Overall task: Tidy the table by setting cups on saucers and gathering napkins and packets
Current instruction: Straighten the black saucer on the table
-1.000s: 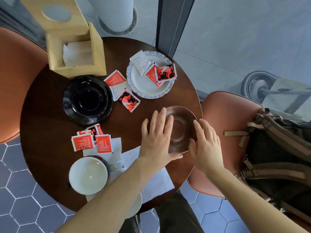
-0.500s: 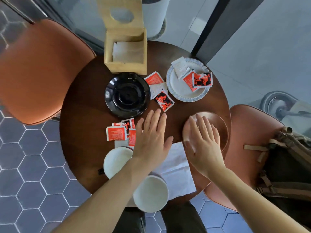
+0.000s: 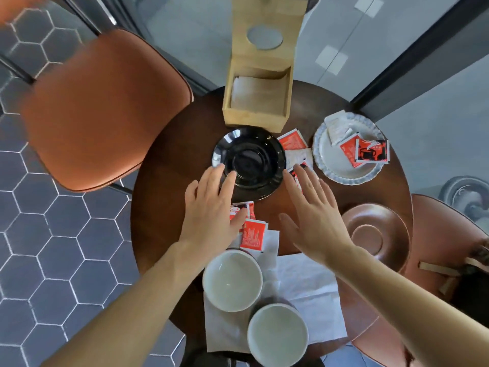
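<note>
A black saucer [image 3: 250,157] sits mid-table, empty. My left hand [image 3: 211,210] is open, its fingertips on the saucer's near left rim. My right hand [image 3: 312,210] is open just right of the saucer, fingers over red packets [image 3: 292,140]. More red packets [image 3: 251,231] lie between my hands. A brown saucer [image 3: 375,231] lies at the right. A white plate [image 3: 341,168] at the far right holds packets. Two white cups [image 3: 232,279] [image 3: 277,337] stand on white napkins [image 3: 309,284] near me.
The round wooden table [image 3: 164,181] carries a wooden napkin box [image 3: 258,99] behind the black saucer. An orange chair [image 3: 103,109] stands at the left, another with a backpack [image 3: 473,287] at the right. Hexagon floor tiles lie at the left.
Both hands have left the brown saucer and moved left to either side of the black saucer. The view has shifted left with them.
</note>
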